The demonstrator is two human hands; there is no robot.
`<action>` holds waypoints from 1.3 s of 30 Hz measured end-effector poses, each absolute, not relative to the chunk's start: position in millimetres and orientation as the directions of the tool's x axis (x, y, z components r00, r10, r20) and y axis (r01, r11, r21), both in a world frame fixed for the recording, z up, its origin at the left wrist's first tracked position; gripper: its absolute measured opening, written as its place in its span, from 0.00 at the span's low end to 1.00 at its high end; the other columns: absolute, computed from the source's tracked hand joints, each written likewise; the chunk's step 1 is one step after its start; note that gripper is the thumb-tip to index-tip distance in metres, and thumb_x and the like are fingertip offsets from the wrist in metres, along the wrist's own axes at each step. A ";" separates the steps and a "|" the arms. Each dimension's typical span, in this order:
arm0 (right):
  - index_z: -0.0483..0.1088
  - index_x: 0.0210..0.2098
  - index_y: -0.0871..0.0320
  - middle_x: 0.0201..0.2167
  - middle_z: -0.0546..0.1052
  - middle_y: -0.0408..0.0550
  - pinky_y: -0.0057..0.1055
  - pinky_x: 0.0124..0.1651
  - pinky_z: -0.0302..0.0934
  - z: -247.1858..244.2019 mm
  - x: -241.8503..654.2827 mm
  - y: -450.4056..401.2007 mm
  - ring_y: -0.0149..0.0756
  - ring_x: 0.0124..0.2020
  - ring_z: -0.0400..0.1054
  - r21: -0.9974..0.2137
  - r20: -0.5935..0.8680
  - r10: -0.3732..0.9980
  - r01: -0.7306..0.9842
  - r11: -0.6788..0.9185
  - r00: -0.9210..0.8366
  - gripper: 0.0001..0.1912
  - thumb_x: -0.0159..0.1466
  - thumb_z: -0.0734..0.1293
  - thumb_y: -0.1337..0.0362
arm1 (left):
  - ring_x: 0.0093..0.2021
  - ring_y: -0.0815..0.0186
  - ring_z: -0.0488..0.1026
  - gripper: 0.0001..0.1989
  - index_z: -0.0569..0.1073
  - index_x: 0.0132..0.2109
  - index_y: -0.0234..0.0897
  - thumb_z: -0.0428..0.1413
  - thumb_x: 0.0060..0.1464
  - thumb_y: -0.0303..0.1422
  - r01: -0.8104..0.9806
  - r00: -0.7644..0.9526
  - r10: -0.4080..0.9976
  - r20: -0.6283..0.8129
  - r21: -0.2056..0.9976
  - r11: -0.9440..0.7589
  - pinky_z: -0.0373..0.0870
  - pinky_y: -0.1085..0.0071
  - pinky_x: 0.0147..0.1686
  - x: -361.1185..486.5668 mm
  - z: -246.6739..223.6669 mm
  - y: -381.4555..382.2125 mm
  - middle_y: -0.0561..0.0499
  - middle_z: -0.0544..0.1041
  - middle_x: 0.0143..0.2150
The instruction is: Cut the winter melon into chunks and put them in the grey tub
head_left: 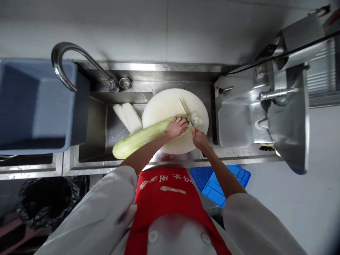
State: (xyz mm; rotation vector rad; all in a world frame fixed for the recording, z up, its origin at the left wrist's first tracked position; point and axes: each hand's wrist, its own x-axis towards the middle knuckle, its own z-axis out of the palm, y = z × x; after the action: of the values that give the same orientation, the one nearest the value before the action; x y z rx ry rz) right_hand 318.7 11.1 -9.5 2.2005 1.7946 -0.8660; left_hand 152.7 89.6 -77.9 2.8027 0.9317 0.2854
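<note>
A long, pale green peeled gourd that looks like a winter melon lies slanted, its right end on a round white cutting board and its left end over the sink. My left hand rests on top of it near the right end, fingers stretched out. Wrapped round the handle of a kitchen knife is my right hand. The blade stands at the melon's right end, pointing away from me. Beside the blade, small whitish cut pieces lie on the board.
Two large pale melon pieces lie in the sink, left of the board. A curved faucet and a blue-grey bin stand farther left. A metal slicing machine borders the right. Below are a blue crate and a black-lined bin.
</note>
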 end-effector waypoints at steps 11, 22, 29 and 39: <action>0.70 0.54 0.63 0.42 0.81 0.63 0.33 0.46 0.61 7.6 313.1 -15.6 0.46 0.45 0.78 -0.208 -0.564 0.818 0.938 -0.277 0.116 0.27 0.80 0.46 0.56 | 0.54 0.54 0.68 0.19 0.76 0.56 0.38 0.45 0.72 0.40 0.564 0.793 0.602 0.095 0.263 -0.783 0.62 0.57 0.54 151.0 -75.5 91.4 0.43 0.75 0.53; 0.70 0.55 0.62 0.42 0.81 0.63 0.36 0.48 0.62 12.1 313.5 -21.2 0.49 0.46 0.78 -0.253 -0.561 0.820 0.920 -0.300 0.113 0.28 0.79 0.45 0.53 | 0.56 0.52 0.68 0.20 0.76 0.58 0.39 0.44 0.73 0.40 0.575 0.796 0.601 0.067 0.225 -0.786 0.61 0.54 0.55 140.1 -71.6 85.9 0.42 0.75 0.58; 0.66 0.56 0.60 0.40 0.81 0.60 0.35 0.43 0.62 26.4 306.1 -47.5 0.49 0.42 0.78 -0.225 -0.605 0.783 0.913 -0.341 0.144 0.26 0.79 0.45 0.52 | 0.56 0.52 0.68 0.18 0.78 0.54 0.39 0.46 0.72 0.39 0.569 0.798 0.598 0.077 0.232 -0.789 0.62 0.54 0.55 140.5 -74.3 87.6 0.41 0.75 0.56; 0.69 0.54 0.66 0.44 0.80 0.66 0.37 0.49 0.63 -8.6 309.8 -3.1 0.49 0.47 0.77 -0.210 -0.588 0.794 0.919 -0.333 0.153 0.27 0.79 0.46 0.54 | 0.57 0.54 0.68 0.19 0.75 0.60 0.40 0.45 0.72 0.40 0.554 0.804 0.588 0.091 0.247 -0.795 0.62 0.56 0.56 137.1 -77.9 88.4 0.42 0.74 0.58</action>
State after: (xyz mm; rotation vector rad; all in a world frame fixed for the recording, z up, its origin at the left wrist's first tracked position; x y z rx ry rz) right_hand 309.8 -3.1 -8.6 2.2272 1.6826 -0.9339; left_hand 137.1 88.4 -77.9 2.7825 0.8917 0.2410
